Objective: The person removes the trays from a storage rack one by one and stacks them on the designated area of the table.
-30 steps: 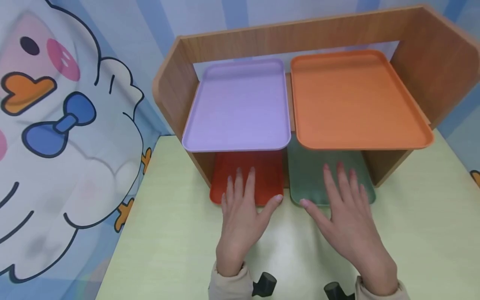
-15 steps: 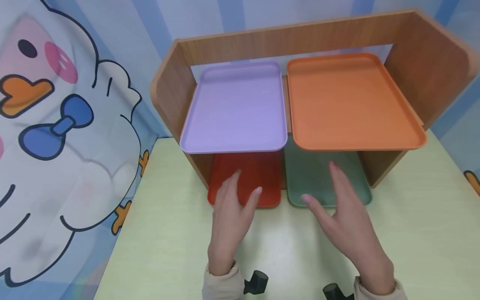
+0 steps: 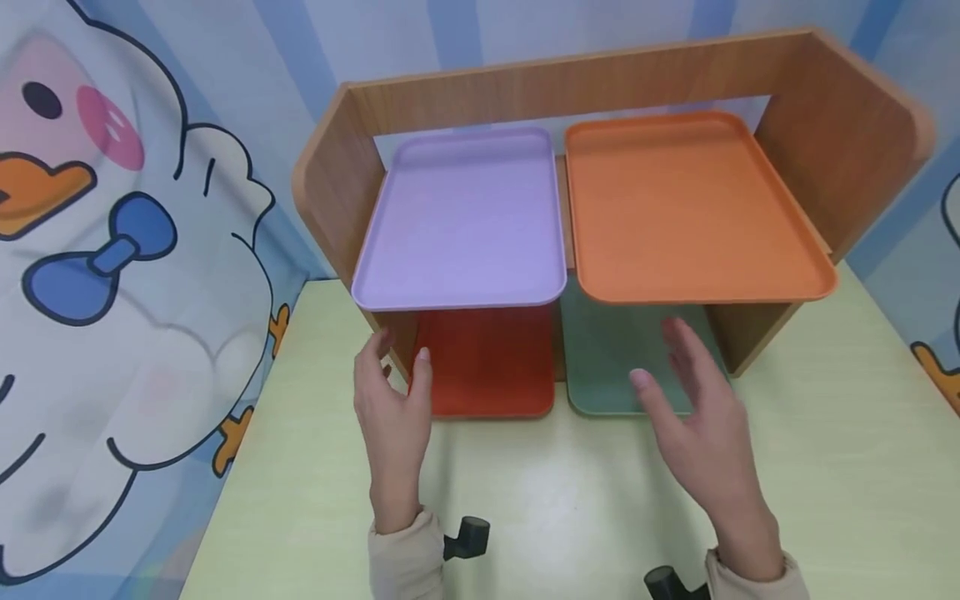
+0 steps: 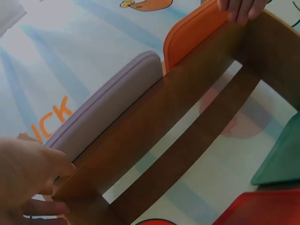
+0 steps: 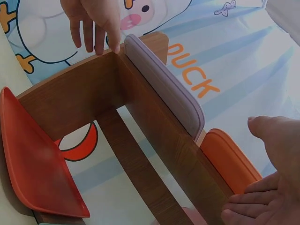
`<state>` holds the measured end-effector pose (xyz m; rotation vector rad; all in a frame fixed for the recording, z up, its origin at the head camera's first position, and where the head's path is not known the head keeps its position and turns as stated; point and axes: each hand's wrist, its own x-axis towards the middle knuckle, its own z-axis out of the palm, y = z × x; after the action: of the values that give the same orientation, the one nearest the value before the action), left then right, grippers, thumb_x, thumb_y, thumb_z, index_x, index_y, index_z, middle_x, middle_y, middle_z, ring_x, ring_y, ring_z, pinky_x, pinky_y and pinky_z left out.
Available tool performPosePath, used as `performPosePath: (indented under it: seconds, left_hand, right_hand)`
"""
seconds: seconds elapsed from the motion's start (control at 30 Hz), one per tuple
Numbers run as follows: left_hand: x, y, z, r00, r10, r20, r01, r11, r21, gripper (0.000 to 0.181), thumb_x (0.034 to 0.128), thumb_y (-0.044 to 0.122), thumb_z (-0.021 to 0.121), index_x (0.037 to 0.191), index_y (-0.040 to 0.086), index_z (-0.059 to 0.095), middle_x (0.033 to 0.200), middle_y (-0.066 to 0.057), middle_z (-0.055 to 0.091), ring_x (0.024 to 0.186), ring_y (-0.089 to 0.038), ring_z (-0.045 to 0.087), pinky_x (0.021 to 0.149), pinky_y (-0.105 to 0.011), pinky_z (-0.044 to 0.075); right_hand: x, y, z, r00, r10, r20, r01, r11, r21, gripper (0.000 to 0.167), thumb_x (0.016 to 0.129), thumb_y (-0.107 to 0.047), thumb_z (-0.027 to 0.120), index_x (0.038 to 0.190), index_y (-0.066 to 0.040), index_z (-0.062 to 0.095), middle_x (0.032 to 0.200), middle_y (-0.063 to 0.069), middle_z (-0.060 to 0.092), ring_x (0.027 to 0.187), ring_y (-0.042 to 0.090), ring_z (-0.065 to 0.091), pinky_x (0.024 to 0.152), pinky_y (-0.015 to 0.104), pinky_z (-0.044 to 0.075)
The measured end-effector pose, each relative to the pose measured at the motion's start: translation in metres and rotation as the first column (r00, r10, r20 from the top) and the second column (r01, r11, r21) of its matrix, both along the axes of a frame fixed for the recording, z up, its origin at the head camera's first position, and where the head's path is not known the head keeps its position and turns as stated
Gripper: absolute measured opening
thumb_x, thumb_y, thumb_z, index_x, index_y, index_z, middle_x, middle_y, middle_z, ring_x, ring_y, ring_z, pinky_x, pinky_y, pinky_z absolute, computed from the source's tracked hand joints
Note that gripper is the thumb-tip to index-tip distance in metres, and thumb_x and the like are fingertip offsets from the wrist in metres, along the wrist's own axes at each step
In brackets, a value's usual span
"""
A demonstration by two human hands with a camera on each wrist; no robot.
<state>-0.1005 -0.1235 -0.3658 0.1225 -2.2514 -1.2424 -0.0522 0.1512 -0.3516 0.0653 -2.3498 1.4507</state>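
Both empty, the left hand [image 3: 395,421] and right hand [image 3: 705,437], fingers partly open, are before the wooden shelf [image 3: 562,92]; an upward bump could dislodge its top-level purple tray [image 3: 465,221] or orange tray [image 3: 690,208].

The shelf [image 3: 577,87] is warm brown with a fine wood grain. Its upper trays are plain lilac (lilac tray [image 3: 461,221]) and plain orange (orange tray [image 3: 697,208]); below, one is red (red tray [image 3: 487,362]), the other muted green (green tray [image 3: 618,354]). The counter [image 3: 555,533] is pale yellow-green. The backdrop [image 3: 390,42] has light and deeper blue stripes, orange lettering [image 5: 193,71], and a white, black-outlined duck [image 3: 180,367] with orange beak [image 3: 41,192], pink cheek [image 3: 110,127] and blue bow tie [image 3: 112,254]. The sleeves [image 3: 408,554] are beige.
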Motion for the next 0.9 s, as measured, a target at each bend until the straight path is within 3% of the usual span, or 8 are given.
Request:
performPosePath:
  seconds: [0.23, 0.43, 0.7, 0.9]
  left_hand:
    - [-0.023, -0.026, -0.005, 0.988, 0.09, -0.125, -0.078, 0.992, 0.097, 0.054, 0.0921, 0.027, 0.061, 0.138, 0.006, 0.042, 0.135, -0.007, 0.049, 0.125, -0.018, 0.046, 0.102, -0.04, 0.046]
    - [-0.041, -0.039, -0.012, 0.99, 0.078, -0.115, -0.063, 0.99, 0.126, 0.059, 0.0908, 0.028, 0.064, 0.142, 0.011, 0.038, 0.137, -0.007, 0.045, 0.126, -0.017, 0.044, 0.106, -0.038, 0.044]
    - [-0.059, -0.042, -0.018, 0.996, 0.018, -0.085, -0.007, 0.991, 0.131, 0.063, 0.0909, 0.031, 0.064, 0.144, 0.012, 0.035, 0.139, -0.006, 0.045, 0.127, -0.017, 0.044, 0.107, -0.037, 0.044]
    - [-0.068, -0.05, -0.021, 0.992, -0.001, -0.128, 0.023, 0.985, 0.173, 0.048, 0.0936, 0.018, 0.061, 0.137, 0.009, 0.043, 0.131, -0.006, 0.051, 0.12, -0.02, 0.052, 0.101, -0.038, 0.049]
  right_hand:
    - [-0.002, 0.001, 0.0, 1.0, 0.003, 0.016, -0.001, 0.994, -0.113, 0.06, 0.096, -0.018, 0.057, 0.149, -0.012, 0.03, 0.148, 0.008, 0.042, 0.137, 0.019, 0.041, 0.105, 0.01, 0.035]
    - [-0.001, 0.005, 0.002, 0.997, 0.031, 0.063, -0.015, 0.969, -0.247, 0.057, 0.099, -0.021, 0.052, 0.15, -0.014, 0.028, 0.15, 0.009, 0.04, 0.138, 0.018, 0.039, 0.101, 0.008, 0.038]
    - [-0.002, 0.01, 0.006, 0.996, 0.017, 0.089, 0.025, 0.892, -0.452, 0.056, 0.098, -0.022, 0.054, 0.148, -0.011, 0.033, 0.149, 0.009, 0.041, 0.132, 0.008, 0.045, 0.1, 0.008, 0.039]
    - [-0.008, 0.012, 0.006, 0.996, 0.087, 0.034, -0.049, 0.797, -0.602, 0.057, 0.099, -0.022, 0.051, 0.149, -0.005, 0.029, 0.151, 0.015, 0.037, 0.135, 0.014, 0.043, 0.1, 0.013, 0.042]
